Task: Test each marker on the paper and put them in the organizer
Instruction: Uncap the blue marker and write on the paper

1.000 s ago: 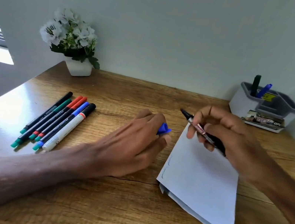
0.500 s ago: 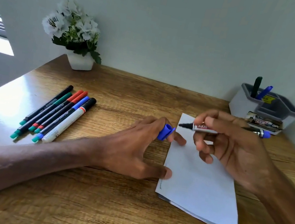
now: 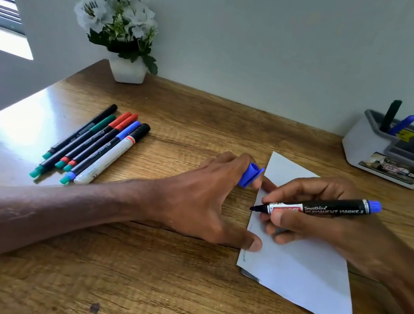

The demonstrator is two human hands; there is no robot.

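Right hand (image 3: 308,217) fingers gripping marker (image 3: 328,208), tip on left edge of paper (image 3: 299,271), left hand (image 3: 209,201) fingers pinching blue cap (image 3: 250,175), thumb pressing paper, centre of frame

Your left forearm is coming in from the lower left of the frame, reaching toward centre. Your left hand (image 3: 204,200) is lying palm down, fingers spread, thumb stretching out toward the right, two fingers pinching a blue cap (image 3: 250,175). Your right arm is entering from the lower right edge. Your right hand (image 3: 313,216) is sitting right of centre, fingers curling tight around a marker (image 3: 328,208), its tip pointing left, just beside your left hand.
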